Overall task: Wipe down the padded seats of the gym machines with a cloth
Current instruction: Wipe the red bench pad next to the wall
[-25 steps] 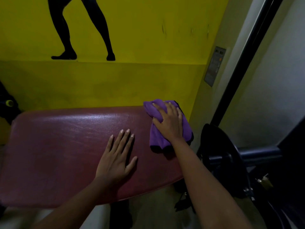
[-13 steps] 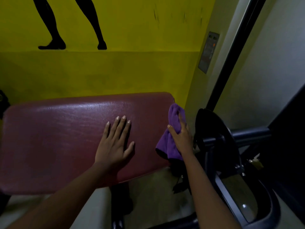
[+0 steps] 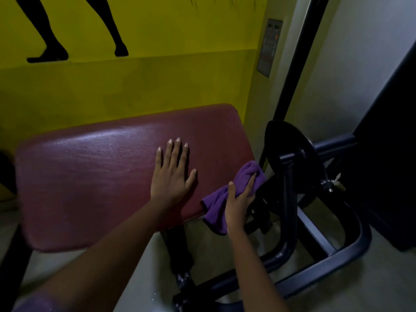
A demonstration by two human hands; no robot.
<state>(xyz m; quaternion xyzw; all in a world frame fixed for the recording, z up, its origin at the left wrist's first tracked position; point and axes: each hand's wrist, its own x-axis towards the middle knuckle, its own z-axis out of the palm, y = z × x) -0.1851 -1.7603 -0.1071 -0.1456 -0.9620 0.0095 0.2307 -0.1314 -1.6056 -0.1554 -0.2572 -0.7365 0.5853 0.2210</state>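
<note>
While both forearms reach in from the bottom edge at 6 o'clock, the left hand lies flat on the maroon padded seat. Its grip is wide, fingers straight and slightly spread, pointing toward 12 o'clock and holding nothing. At the left hand's 4 o'clock, the right hand has its grip closed on the purple cloth, thumb over the top of the fold and fingers laid along it. The cloth is bunched against the seat's right edge near its 4 o'clock corner, and a loose dark-hemmed end hangs below the hand, off the pad. Under the seat a dark post goes down to the grey floor. At 3 o'clock from the cloth stands the dark blue machine frame, with a black disc just beyond the seat's right edge. Farther off, at 12 o'clock, a yellow wall carries black silhouette legs. A grey panel is fixed at 1 o'clock beside a black upright bar.
</note>
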